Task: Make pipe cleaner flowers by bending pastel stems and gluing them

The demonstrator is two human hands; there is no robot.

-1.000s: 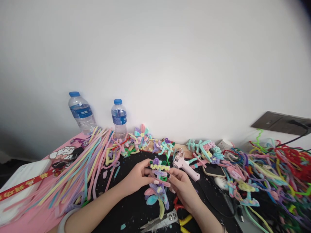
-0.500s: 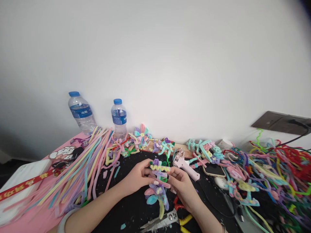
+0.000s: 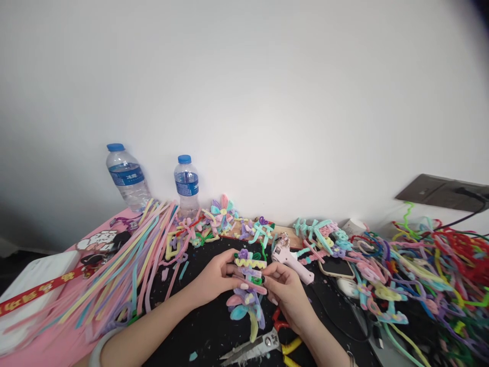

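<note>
A craft piece of fuzzy pipe cleaners [image 3: 250, 288] is held between both hands above the black work mat. It has a yellow zigzag strip near its top, pink and lilac bars in the middle, and blue, pink and purple petals below. My left hand [image 3: 217, 278] grips its left side, with the thumb across the front. The fingers of my right hand [image 3: 286, 293] pinch its right edge. Below the piece lie scissors [image 3: 255, 346] with metal blades and yellow-and-red handles. A pale pink glue gun [image 3: 292, 260] rests just beyond my right hand.
Long pastel pipe cleaners [image 3: 148, 255] spread across the left side. Two water bottles [image 3: 187, 186] stand against the wall. Finished pipe-cleaner flowers [image 3: 223, 209] line the back. At right are a phone [image 3: 336, 267], a white mouse [image 3: 346, 288] and a tangled multicoloured heap [image 3: 431, 275].
The craft piece has shifted very slightly to the left in my hands. Both hands keep almost the same position and hold.
</note>
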